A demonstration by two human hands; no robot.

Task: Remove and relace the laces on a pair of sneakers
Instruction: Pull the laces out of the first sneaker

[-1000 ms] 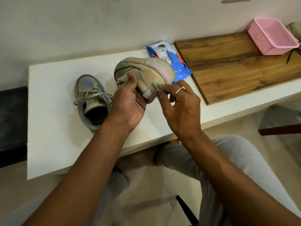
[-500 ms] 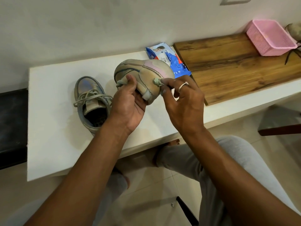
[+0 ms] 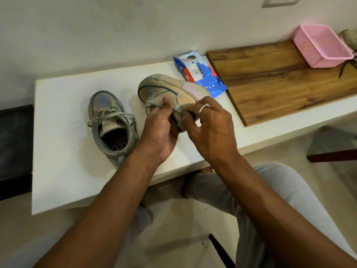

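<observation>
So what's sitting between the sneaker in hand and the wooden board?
A blue packet lies on the white table between the held sneaker and the wooden board, seen in the head view.

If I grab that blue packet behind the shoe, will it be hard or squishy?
Probably squishy and floppy: the blue packet looks like a soft plastic wrapper with wrinkles and a bent corner. It likely feels light, since it lies flat and thin on the white table. The shiny film might be slippery.
</observation>
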